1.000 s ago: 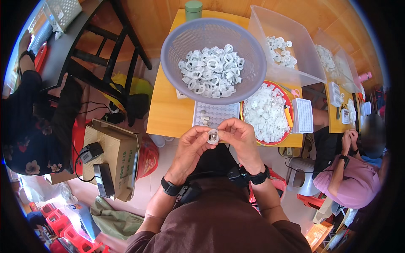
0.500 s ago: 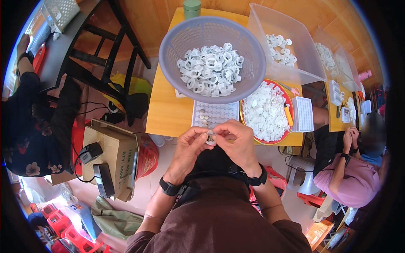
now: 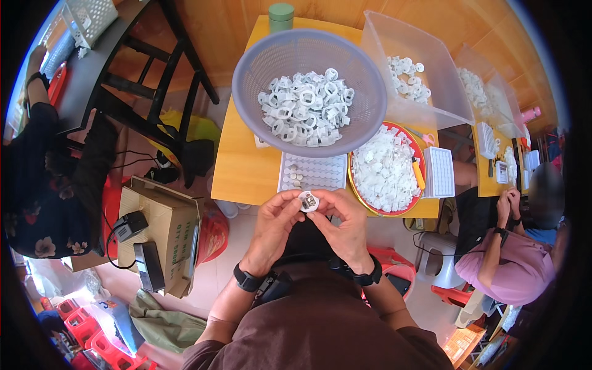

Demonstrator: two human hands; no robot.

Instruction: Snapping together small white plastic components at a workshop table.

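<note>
A: What do the hands have hold of?
B: The left hand and the right hand share one small round part, thumbs and fingers drawn in close to pinch it at opposite sides.
A: Where is it, and how does it look?
B: In front of the body, by the near edge of the yellow table. It's white, with shiny metal set in a darker middle.
A: Which way does it point?
B: The metal side faces up toward the head. Its outline is nearly round, so I can't tell a long axis.
A: And beyond?
B: A white tray with a few silvery discs, a red-rimmed bowl of white pieces to the right, then a greyish basket and a green canister.
</note>
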